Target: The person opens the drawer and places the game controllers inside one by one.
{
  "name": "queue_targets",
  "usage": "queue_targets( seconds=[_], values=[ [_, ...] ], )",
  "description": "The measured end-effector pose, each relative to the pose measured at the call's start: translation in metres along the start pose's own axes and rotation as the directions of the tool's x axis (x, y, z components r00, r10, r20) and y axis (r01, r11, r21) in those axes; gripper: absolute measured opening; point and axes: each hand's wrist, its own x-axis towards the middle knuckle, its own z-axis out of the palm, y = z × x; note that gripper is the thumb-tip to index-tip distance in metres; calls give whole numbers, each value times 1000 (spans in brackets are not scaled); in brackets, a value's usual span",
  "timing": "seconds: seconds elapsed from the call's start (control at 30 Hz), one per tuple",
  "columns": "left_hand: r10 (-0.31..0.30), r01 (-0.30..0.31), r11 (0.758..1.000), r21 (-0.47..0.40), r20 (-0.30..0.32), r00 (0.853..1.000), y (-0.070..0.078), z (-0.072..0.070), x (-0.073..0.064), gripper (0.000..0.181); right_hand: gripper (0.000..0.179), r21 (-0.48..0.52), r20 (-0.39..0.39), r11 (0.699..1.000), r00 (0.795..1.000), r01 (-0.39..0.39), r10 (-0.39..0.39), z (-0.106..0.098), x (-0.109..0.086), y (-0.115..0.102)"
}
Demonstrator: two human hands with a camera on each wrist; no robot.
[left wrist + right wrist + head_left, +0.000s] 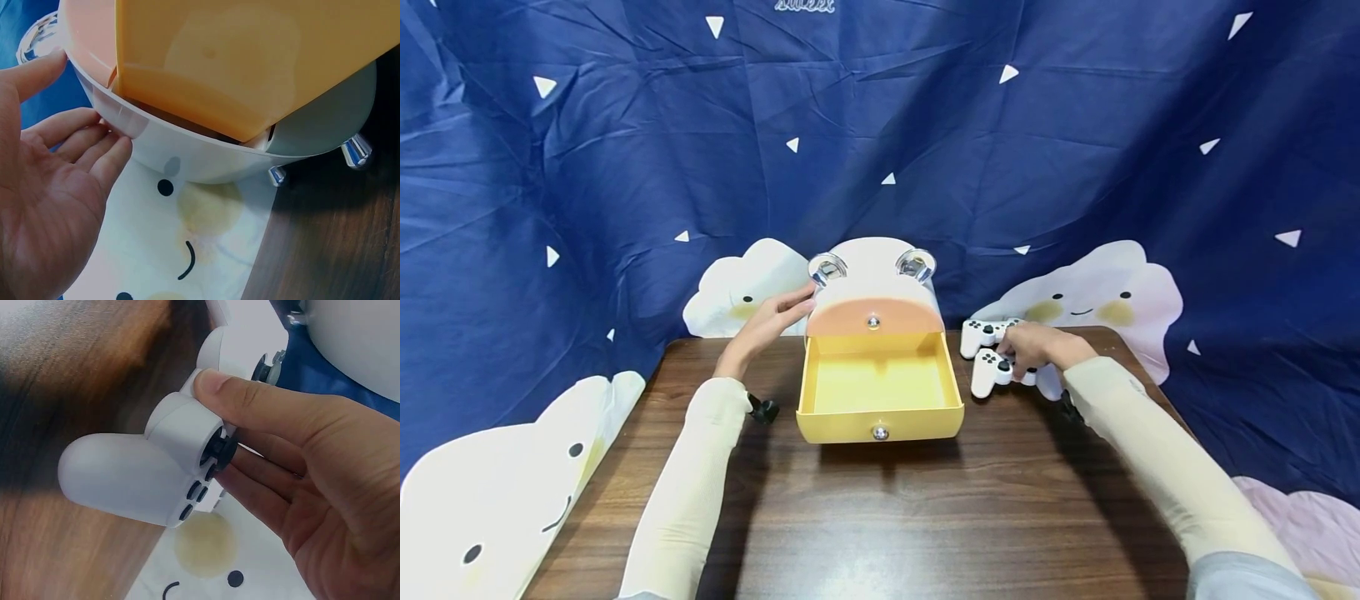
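Observation:
A small white drawer cabinet [872, 262] with two round shiny mirror-like pieces on top stands on the table. Its yellow drawer [842, 429] is pulled out, and the inside looks bare. Above that, a peach drawer [906, 317] is closed. My left hand [766, 327] touches the cabinet's left side; in the left wrist view its fingers [84, 137] are nearly straight. On the right, my right hand [1039, 343] pinches the middle of a white game controller [119, 475] between thumb and fingers. Directly behind it lies a second white controller [976, 337].
The brown wooden table [887, 525] extends in front of the cabinet. A blue cloth [700, 167] with white triangles and cloud faces hangs behind and spreads around the table's sides. Short metal feet [357, 152] hold up the cabinet.

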Motion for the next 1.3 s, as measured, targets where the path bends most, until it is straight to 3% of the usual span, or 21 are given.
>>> queue_targets(
  seconds=[0.2, 0.4, 0.67, 0.9, 1.13, 1.3],
  values=[
    [9, -9, 1000, 9, -12, 1000, -1, 0, -1, 60, 32, -6, -11, 999, 999, 34, -34, -9, -5, 1],
    [16, -16, 1000, 18, -7, 1000, -4, 0, 0, 62, 54, -12, -46, 1000, 999, 9, -10, -16, -11, 2],
    [4, -4, 1000, 16, -10, 1000, 1, 0, -2, 63, 56, -39, -62, 998, 997, 40, -42, -35, -19, -7],
    [-1, 2, 1000, 26, -15, 1000, -1, 0, -1, 62, 54, -9, -62, 999, 997, 51, -51, -58, -30, -16],
    [-5, 5, 1000, 3, -3, 1000, 0, 0, -1, 62, 58, 6, -131, 996, 988, 87, -85, -87, -40, -26],
    [-2, 2, 1000, 1, 0, 1000, 0, 0, -1, 62, 61, -22, -126, 998, 990, 64, -66, -113, -50, -35]
  ],
)
